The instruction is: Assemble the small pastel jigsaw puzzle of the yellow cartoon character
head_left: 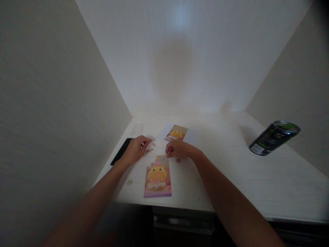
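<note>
White walls close in on three sides of a pale table (231,171), which fills the lower half of the view. Landmark for everything is the puzzle picture (157,176), a tall pink panel with a yellow figure, lying flat near the front edge, its long axis running away from the person and its top pointing toward the back wall. Well to its right stands a dark green can (273,138). Left of it and farther back lies a flat black object (121,151). Beyond its top edge rests a smaller reference card (176,133) with the same figure. The left hand (136,148) rests just past its upper left corner, fingers curled narrowly over loose puzzle pieces (149,148). The right hand (177,149) sits at its top right corner, fingertips pinched together; whether they hold a piece cannot be told
</note>
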Action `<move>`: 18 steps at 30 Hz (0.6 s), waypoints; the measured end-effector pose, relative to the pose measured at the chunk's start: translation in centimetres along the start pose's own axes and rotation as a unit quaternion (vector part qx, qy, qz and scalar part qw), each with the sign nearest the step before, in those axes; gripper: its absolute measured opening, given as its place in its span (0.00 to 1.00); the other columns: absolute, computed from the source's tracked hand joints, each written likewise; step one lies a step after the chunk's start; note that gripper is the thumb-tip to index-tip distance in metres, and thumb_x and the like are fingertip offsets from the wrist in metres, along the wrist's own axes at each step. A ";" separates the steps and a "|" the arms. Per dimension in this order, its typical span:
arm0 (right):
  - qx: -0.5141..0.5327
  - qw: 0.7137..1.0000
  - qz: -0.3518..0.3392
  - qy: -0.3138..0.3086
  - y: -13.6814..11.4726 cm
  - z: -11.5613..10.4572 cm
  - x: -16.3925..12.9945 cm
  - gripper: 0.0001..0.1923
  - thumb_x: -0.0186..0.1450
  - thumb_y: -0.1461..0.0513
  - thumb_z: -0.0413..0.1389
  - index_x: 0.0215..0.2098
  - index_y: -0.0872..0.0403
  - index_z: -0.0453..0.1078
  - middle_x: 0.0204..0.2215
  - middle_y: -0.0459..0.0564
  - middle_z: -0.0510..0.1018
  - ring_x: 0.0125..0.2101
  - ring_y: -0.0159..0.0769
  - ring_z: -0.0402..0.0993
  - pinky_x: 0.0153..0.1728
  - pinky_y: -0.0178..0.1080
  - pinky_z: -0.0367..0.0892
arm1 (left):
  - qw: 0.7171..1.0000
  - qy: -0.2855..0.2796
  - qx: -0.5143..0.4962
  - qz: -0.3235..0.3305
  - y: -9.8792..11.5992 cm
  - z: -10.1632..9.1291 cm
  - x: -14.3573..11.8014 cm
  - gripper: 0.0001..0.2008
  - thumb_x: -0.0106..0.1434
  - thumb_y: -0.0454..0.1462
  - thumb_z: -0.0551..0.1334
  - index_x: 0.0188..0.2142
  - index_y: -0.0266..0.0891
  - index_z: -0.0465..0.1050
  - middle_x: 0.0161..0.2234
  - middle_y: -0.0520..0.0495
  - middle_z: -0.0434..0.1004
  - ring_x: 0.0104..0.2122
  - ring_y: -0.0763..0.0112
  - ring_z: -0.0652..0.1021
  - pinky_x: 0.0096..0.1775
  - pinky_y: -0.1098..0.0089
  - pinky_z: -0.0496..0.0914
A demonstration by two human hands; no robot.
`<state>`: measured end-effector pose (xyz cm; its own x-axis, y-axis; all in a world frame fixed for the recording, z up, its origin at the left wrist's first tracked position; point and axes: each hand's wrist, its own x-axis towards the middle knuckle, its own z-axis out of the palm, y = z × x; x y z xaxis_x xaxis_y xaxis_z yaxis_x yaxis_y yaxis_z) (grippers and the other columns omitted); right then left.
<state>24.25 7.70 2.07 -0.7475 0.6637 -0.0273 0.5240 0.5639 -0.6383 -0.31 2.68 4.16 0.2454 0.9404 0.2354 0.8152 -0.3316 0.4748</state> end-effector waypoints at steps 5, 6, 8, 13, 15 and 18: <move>-0.001 0.996 0.006 0.087 -0.2 -0.4 0.2 0.04 0.61 0.65 0.59 0.30 0.57 0.76 0.28 0.50 0.80 0.27 0.30 0.72 0.29 0.32 0.61 | 0.998 -0.045 0.035 -0.030 -2.3 -2.4 -0.3 0.11 0.57 0.32 0.61 0.38 0.38 0.79 0.34 0.45 0.81 0.31 0.67 0.78 0.35 0.71 0.69; -0.009 0.993 0.008 0.114 -0.2 -0.4 0.3 0.05 0.62 0.64 0.59 0.31 0.57 0.76 0.29 0.50 0.80 0.27 0.30 0.72 0.30 0.32 0.62 | 0.997 -0.055 0.037 -0.030 -2.3 -2.3 -0.5 0.10 0.57 0.33 0.62 0.38 0.38 0.80 0.34 0.44 0.81 0.31 0.66 0.78 0.35 0.71 0.68; -0.032 0.986 0.008 0.165 -0.2 -0.4 0.4 0.05 0.63 0.64 0.58 0.32 0.57 0.76 0.31 0.52 0.80 0.30 0.32 0.73 0.32 0.34 0.62 | 0.996 -0.072 0.038 -0.026 -1.9 -1.8 -0.7 0.11 0.57 0.36 0.63 0.39 0.37 0.80 0.34 0.44 0.81 0.31 0.66 0.77 0.34 0.71 0.68; -0.070 0.974 -0.008 0.214 -0.7 0.9 0.9 0.07 0.65 0.64 0.56 0.38 0.56 0.77 0.36 0.53 0.79 0.37 0.35 0.73 0.41 0.37 0.64 | 0.995 -0.096 0.034 -0.009 -1.6 -0.4 -0.9 0.08 0.58 0.34 0.61 0.36 0.40 0.80 0.33 0.45 0.79 0.31 0.67 0.76 0.34 0.71 0.66; -0.081 0.974 -0.025 0.210 -1.3 1.9 1.3 0.10 0.66 0.63 0.55 0.42 0.55 0.76 0.40 0.53 0.78 0.40 0.36 0.73 0.45 0.38 0.64 | 0.995 -0.097 0.029 -0.007 -2.0 -0.3 -0.9 0.08 0.58 0.32 0.61 0.34 0.40 0.80 0.32 0.46 0.78 0.31 0.67 0.75 0.34 0.71 0.65; -0.118 0.973 -0.074 0.183 -2.4 3.5 2.3 0.13 0.68 0.62 0.54 0.48 0.54 0.75 0.45 0.54 0.76 0.46 0.38 0.70 0.50 0.40 0.61 | 0.996 -0.090 0.018 -0.010 -2.5 -0.2 -1.2 0.07 0.57 0.32 0.61 0.33 0.38 0.78 0.31 0.46 0.77 0.30 0.68 0.74 0.34 0.71 0.65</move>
<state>19.85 6.19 0.86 -0.6485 0.6736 0.3547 0.5340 0.7345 -0.4188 -2.78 2.40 2.89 0.3166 0.9460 0.0690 0.8383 -0.3131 0.4463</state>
